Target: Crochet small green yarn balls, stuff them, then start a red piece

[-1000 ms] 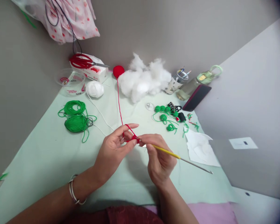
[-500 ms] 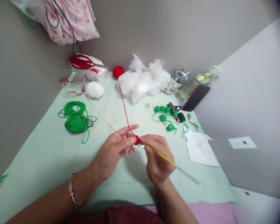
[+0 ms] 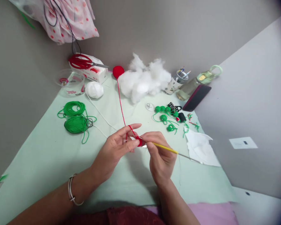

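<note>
A small red crocheted piece [image 3: 139, 141] is pinched between the thumb and fingers of my left hand [image 3: 114, 148]. Red yarn [image 3: 120, 104] runs from the red ball [image 3: 118, 72] at the back, over my raised left index finger, down to the piece. My right hand [image 3: 162, 153] grips a crochet hook [image 3: 165, 148] by its yellow handle, the metal shaft pointing out to the lower right. The hook's tip meets the red piece, though the fingers partly hide it.
White stuffing [image 3: 142, 81] lies at the back. Green yarn [image 3: 76, 124] and a white ball [image 3: 95, 90] are at left, near red scissors [image 3: 81, 61] on a box. Small green balls [image 3: 163, 118], a phone [image 3: 196, 98], a bottle [image 3: 189, 89] and paper [image 3: 199, 148] are at right.
The crochet hook has swung to a flatter angle, and my right hand has turned slightly. The red yarn now crosses my left index finger farther back, with the fingers drawn around it.
</note>
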`<state>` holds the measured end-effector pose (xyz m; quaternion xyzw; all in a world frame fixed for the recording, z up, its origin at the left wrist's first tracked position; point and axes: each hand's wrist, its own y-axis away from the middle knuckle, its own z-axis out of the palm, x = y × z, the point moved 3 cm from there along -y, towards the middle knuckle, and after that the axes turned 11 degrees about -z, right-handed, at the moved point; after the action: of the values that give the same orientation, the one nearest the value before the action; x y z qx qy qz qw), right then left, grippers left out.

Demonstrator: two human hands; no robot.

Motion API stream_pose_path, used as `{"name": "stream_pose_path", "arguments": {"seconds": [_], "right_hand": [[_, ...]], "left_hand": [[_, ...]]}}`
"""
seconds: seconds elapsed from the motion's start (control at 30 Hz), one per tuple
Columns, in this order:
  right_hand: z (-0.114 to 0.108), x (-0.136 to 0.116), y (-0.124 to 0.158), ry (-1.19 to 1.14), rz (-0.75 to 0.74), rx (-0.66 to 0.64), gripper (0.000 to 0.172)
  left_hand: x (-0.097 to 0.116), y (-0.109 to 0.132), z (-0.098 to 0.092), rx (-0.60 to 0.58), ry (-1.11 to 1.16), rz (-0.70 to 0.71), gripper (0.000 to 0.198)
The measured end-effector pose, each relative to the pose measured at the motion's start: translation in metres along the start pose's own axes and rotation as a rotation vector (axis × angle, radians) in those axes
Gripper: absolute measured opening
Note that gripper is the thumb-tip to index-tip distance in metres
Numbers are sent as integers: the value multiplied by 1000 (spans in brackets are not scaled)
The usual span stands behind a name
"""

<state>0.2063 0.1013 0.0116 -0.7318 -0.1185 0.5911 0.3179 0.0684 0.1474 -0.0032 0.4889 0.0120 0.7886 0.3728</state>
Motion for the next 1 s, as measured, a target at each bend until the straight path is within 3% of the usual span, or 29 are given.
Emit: {"name": "stream_pose_path", "arguments": {"seconds": [0.1,0.23,0.4,0.53,0.73,0.87,1.0], "right_hand": [[0,0,1,-48,-6,-19,18],[-1,9,-2,-254,126,38,16],[-8,17,-11,-414,332,133,19],[-8,19,-13,-489,437,94,23],[-1,14,-2,-263,234,22,15],[1,7,-1,-106,99,13,18],[4,1,1,35,-39,-48,23]], "left_hand": [[2,0,0,-74,46,-64,54],[5,1,0,-130,92,-147,68],[6,-1,1,-241,173,-209,51],[3,-2,3,-292,201,-206,39],[1,-1,0,-14,-6,-5,46],[0,-2,-1,49,7,13,43],[0,-1,0,73,49,-9,62]]}}
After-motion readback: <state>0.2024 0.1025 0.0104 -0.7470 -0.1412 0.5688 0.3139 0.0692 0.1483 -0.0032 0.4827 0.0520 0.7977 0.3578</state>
